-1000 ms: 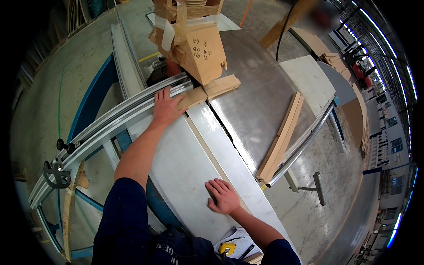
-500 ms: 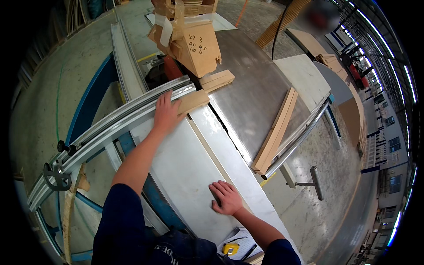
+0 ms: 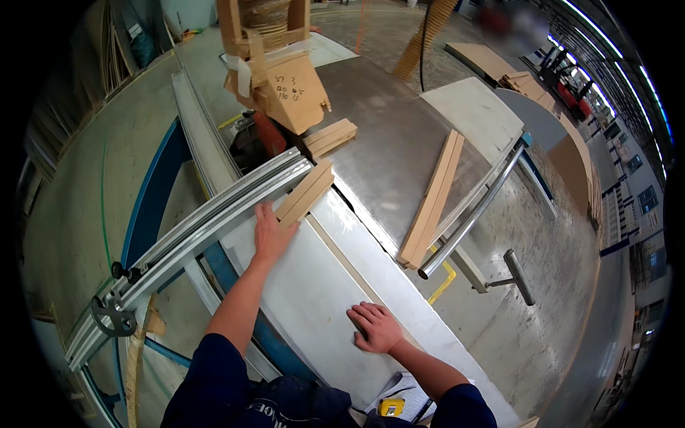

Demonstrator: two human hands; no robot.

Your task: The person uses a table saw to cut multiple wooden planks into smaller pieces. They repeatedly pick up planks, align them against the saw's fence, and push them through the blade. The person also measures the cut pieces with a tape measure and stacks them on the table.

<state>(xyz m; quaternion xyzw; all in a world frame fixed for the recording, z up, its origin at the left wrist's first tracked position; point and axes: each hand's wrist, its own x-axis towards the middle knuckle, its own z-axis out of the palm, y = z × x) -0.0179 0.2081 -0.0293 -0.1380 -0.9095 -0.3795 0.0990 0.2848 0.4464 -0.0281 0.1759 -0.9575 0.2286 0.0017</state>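
My left hand (image 3: 271,235) grips the near end of a short pair of wooden strips (image 3: 303,191), angled on the sliding table beside the aluminium fence (image 3: 196,232). My right hand (image 3: 376,328) rests on the white metal sliding table (image 3: 307,299), fingers loosely curved and holding nothing. Beyond the left strips, a short wood piece (image 3: 328,139) lies on the dark steel saw table (image 3: 378,121). Longer wooden strips (image 3: 432,200) lie along that table's right side. A yellow tape measure (image 3: 392,406) and paper (image 3: 396,389) sit near my body.
A cardboard piece (image 3: 292,100) with handwriting stands beyond the red saw part (image 3: 271,135). A ribbed hose (image 3: 410,53) descends behind. A tubular rail (image 3: 467,214) borders the table's right side, with a T-shaped bar (image 3: 519,278) below. Panel stacks (image 3: 571,164) and a red forklift (image 3: 574,103) stand right.
My left hand has pulled back toward me with the short strips, which now lie more diagonally, separated from the far wood piece. My right hand stays on the table. The view has shifted slightly.
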